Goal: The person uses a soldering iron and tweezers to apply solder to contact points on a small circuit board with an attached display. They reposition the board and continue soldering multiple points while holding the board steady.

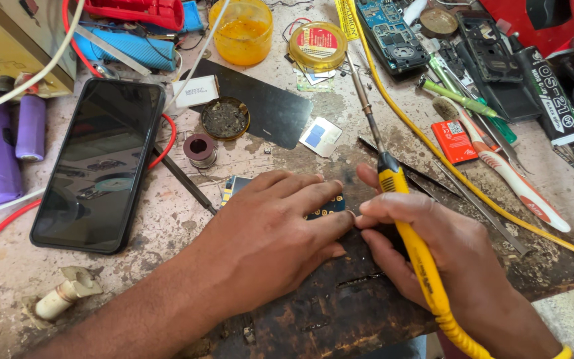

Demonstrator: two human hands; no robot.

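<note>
My left hand (270,229) lies flat on a small dark-blue circuit board (327,207), pinning it to the scorched wooden work board (340,312); only the board's corners show under my fingers. My right hand (433,249) grips a yellow-handled soldering iron (403,219) like a pen. Its metal shaft and tip (361,93) point away from me, up toward the back of the bench. The fingertips of both hands meet at the circuit board's right edge. The iron's yellow cable (433,149) loops across the bench.
A black smartphone (101,163) lies face up at left. Behind it sit a solder spool (200,147), a round tin of dark residue (225,118), a yellow jar (242,30) and a flat round tin (317,45). Phone parts, a toothbrush (499,159) and screwdrivers crowd the right.
</note>
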